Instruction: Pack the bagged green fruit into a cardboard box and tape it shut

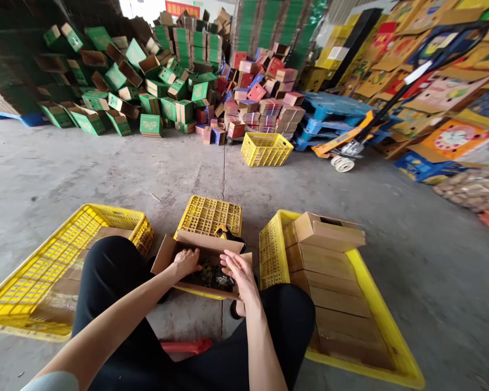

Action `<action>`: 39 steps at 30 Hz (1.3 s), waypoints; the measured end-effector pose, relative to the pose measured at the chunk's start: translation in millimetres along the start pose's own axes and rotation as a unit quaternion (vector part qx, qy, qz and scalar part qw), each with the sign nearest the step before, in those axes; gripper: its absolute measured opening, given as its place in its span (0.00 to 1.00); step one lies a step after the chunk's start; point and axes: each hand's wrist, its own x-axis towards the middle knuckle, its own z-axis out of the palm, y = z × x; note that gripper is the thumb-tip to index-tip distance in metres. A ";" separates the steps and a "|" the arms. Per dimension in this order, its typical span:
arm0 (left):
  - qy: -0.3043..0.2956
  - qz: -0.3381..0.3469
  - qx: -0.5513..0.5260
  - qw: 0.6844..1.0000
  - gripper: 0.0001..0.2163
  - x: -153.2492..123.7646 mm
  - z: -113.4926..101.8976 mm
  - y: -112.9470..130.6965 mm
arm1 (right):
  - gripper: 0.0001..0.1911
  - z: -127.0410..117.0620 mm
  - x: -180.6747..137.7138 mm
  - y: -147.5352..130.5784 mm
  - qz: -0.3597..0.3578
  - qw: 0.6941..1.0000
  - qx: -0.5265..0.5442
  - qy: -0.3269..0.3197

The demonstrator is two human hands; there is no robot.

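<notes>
An open brown cardboard box (206,247) rests on an upturned yellow crate (209,214) between my knees. Dark contents (212,276) lie inside the box. My left hand (186,260) reaches into the box at its left side, fingers curled on the contents. My right hand (238,271) hovers over the box's right part, fingers together and pointing left; it holds nothing I can make out.
A yellow crate (375,304) at my right holds a row of closed brown boxes (328,255). Another yellow crate (44,260) lies at my left. A red tool (187,345) lies under my legs. Farther off: a yellow basket (266,149), piled green and pink cartons, a pallet jack (344,149).
</notes>
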 end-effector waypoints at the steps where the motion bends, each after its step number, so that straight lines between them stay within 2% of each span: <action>1: -0.008 -0.005 0.001 1.000 0.22 5.1 1.4 4.0 | 0.30 0.1 -0.4 -0.1 -0.001 1.000 0.001 0.002; 4: -0.023 -0.018 -0.011 1.000 0.19 15.5 5.0 10.5 | 0.29 -0.1 -3.4 -0.4 -0.010 1.000 0.002 0.008; 7: -0.007 -0.018 -0.043 0.999 0.18 15.9 4.2 6.6 | 0.28 -0.9 -6.2 -1.1 -0.017 1.000 0.002 0.008; 11: 0.050 0.011 -0.114 0.992 0.06 0.7 -8.8 -10.5 | 0.29 -3.4 -4.5 1.1 -0.012 1.000 0.014 0.008; 15: 0.119 0.046 -0.213 0.969 0.07 -26.1 -23.5 -21.6 | 0.30 -1.8 -1.0 10.1 0.035 0.999 0.002 0.000; 17: 0.154 0.062 -0.307 0.937 0.09 -40.7 -24.9 -17.3 | 0.29 2.7 -1.5 15.1 0.061 0.998 -0.007 -0.001; 19: 0.185 0.072 -0.499 0.843 0.13 -54.2 -22.5 -6.2 | 0.29 8.2 -3.3 17.9 0.071 0.997 -0.001 -0.021; 20: 0.186 0.065 -0.560 0.805 0.15 -60.2 -20.8 0.8 | 0.29 10.6 -4.2 18.0 0.066 0.997 0.004 -0.036; 22: 0.188 0.048 -0.632 0.750 0.19 -70.3 -18.1 14.7 | 0.29 13.2 -5.4 15.8 0.044 0.997 0.010 -0.058; 26: 0.130 0.050 -0.731 0.668 0.34 -80.8 -17.6 29.1 | 0.32 10.3 -5.3 7.2 0.004 0.998 0.012 -0.059; 28: 0.085 0.045 -0.751 0.653 0.35 -80.7 -17.5 29.1 | 0.32 8.0 -4.7 5.3 -0.013 0.998 0.019 -0.064; 31: 0.038 0.050 -0.760 0.647 0.28 -76.1 -15.6 26.8 | 0.26 6.1 -3.7 7.2 -0.028 0.998 0.020 -0.058; 34: 0.018 0.053 -0.780 0.623 0.24 -70.6 -14.2 26.9 | 0.24 4.3 -1.6 11.5 -0.021 0.999 0.030 -0.007; 39: -0.003 0.037 -0.804 0.594 0.23 -63.9 -19.5 28.7 | 0.27 1.0 2.3 14.7 -0.022 0.997 0.043 0.060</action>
